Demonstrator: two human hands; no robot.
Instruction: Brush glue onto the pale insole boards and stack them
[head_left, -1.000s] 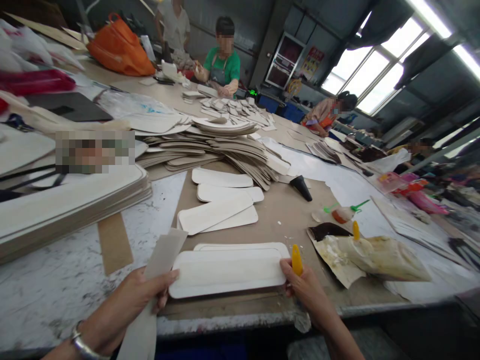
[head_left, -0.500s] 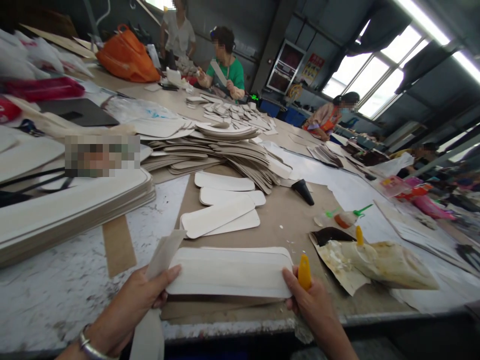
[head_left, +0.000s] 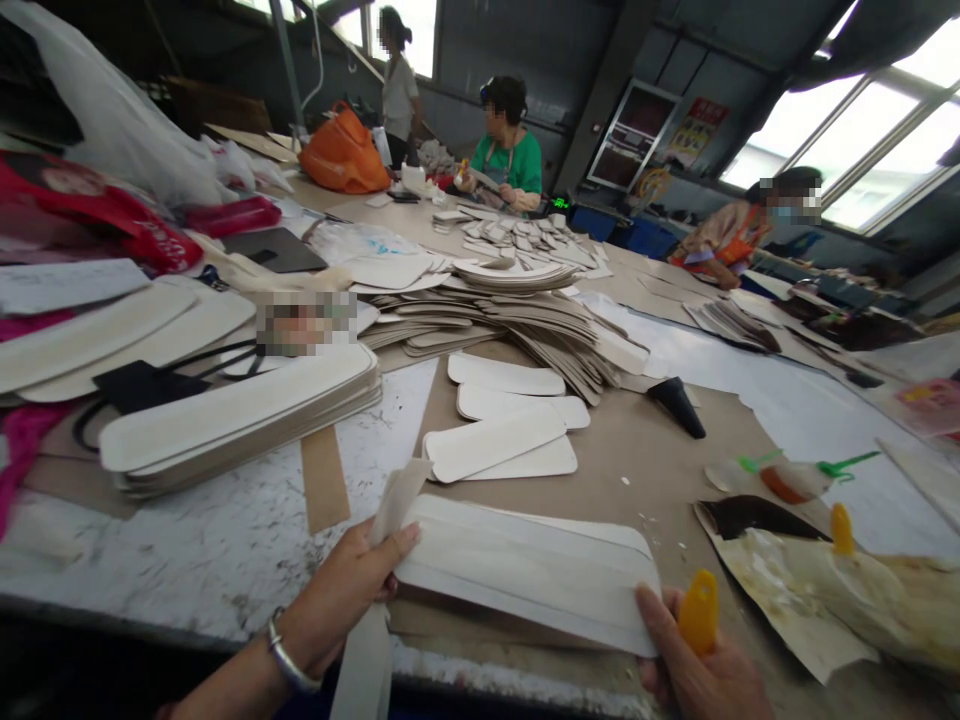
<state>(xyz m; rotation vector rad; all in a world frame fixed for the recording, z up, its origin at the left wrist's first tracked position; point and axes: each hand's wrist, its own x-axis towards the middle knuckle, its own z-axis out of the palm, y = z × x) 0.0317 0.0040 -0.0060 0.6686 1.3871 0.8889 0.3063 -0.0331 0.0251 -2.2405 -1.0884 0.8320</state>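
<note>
A long, white, round-cornered panel [head_left: 525, 565] is stretched between my hands at the table's front edge. My left hand [head_left: 356, 585] pinches its left end, thumb on top, and also grips a pale strip [head_left: 364, 660] that sticks up above the fist and hangs below it. At the panel's right end, my right hand [head_left: 694, 665] pinches the corner. A tool with a yellow handle [head_left: 698, 612] is tucked in that same hand; its working end is hidden. Under the held panel, the edge of another white panel [head_left: 600, 532] shows. Just beyond lie several loose white panels [head_left: 499, 445].
A thick stack of panels [head_left: 247, 420] stands left, and a fanned pile [head_left: 517, 310] lies behind. To the right are a black cone [head_left: 677, 407], a glue-smeared wrapper [head_left: 810, 590] with a yellow handle, and bottles with green tips [head_left: 799, 480]. Co-workers [head_left: 517, 150] are across the table.
The view has swung left, so everything sits further right. The panel's right end has tilted lower and towards me. Both hands keep their hold.
</note>
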